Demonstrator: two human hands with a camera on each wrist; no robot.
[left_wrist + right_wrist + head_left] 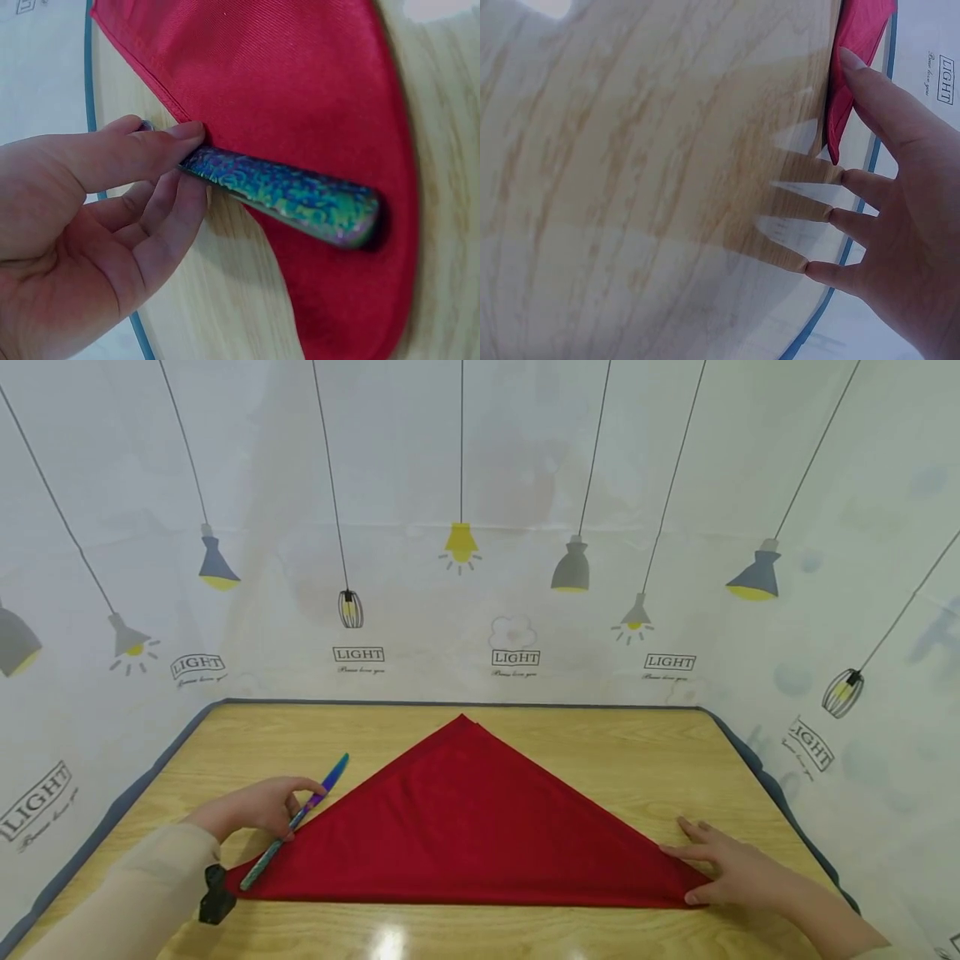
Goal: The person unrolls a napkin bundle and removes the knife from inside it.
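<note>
A red cloth napkin (465, 827) lies folded in a triangle on the wooden table, its long edge toward me and its peak at the back. Over its left corner, my left hand (266, 806) pinches an iridescent table knife (262, 864) between thumb and fingers. The textured handle (300, 195) slants across the red cloth in the left wrist view, while the blade points away at the far end. At the napkin's right corner, my right hand (738, 868) has its fingers spread, and its thumb (866, 79) rests on the cloth.
The wooden table (600, 727) is bordered by a dark blue edge. White sheeting (420, 468) printed with lamps and "LIGHT" labels rises behind it and at both sides. A small black object (217, 895) sits beside the left sleeve, near the napkin's left tip.
</note>
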